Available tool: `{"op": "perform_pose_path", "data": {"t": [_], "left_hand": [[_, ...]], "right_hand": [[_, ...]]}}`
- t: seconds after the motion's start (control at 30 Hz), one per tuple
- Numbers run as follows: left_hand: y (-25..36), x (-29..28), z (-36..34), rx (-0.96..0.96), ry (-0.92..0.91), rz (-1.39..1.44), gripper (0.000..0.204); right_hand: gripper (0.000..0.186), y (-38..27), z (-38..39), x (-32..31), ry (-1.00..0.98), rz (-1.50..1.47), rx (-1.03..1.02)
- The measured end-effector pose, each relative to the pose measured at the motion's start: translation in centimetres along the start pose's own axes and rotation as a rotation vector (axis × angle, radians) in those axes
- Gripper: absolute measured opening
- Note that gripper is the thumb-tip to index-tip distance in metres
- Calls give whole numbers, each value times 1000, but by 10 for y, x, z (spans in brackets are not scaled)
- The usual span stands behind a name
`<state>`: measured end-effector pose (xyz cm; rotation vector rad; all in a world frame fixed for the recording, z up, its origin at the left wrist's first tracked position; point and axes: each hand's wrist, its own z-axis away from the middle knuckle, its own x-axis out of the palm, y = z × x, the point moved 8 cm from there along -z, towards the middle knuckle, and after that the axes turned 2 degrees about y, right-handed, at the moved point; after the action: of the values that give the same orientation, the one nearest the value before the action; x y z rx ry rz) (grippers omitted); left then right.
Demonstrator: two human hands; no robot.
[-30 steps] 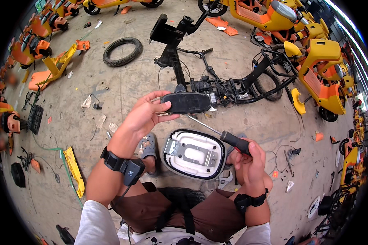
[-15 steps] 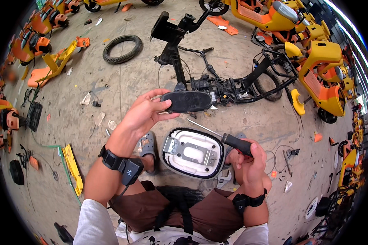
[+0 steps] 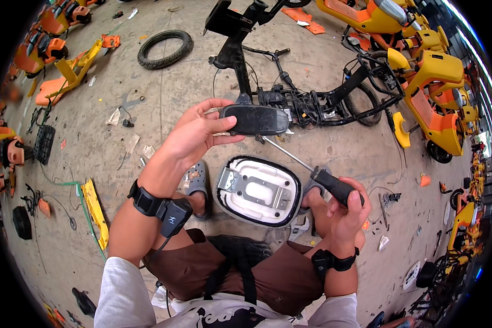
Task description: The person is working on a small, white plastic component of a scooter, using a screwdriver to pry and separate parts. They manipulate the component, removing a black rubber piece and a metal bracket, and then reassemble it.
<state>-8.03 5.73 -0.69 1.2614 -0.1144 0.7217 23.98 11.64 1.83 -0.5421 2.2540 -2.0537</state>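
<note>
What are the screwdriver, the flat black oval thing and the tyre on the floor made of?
Screwdriver: the shaft looks like metal, thin, grey and shiny; the black handle could be plastic or rubber.
Oval part: perhaps hard plastic, smooth with a faint sheen, but I can't be sure.
Tyre: most likely rubber, dull black with tread.

We note left forearm (image 3: 167, 164) angled up and inward, left hand (image 3: 205, 130) pinching, thumb uppermost, fingers spread; right forearm (image 3: 342, 280) nearly upright, right hand (image 3: 350, 210) lower in view, fingers curled; we see both well apart
</note>
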Motion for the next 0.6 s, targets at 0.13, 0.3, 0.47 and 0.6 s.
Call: {"op": "perform_pose_path", "data": {"t": [0.13, 0.3, 0.47, 0.6], "left_hand": [[0, 0, 0, -2, -7, -4, 38], [0, 1, -1, -5, -14, -2, 38], [0, 1, -1, -6, -26, 0, 38], [1, 2, 1, 3, -25, -25, 37]], "right_hand": [[48, 2, 0, -1, -19, -4, 10], [47, 3, -1, -1, -9, 9, 10], [45, 5, -1, -1, -12, 22, 13], [44, 4, -1, 1, -13, 35, 27]]}}
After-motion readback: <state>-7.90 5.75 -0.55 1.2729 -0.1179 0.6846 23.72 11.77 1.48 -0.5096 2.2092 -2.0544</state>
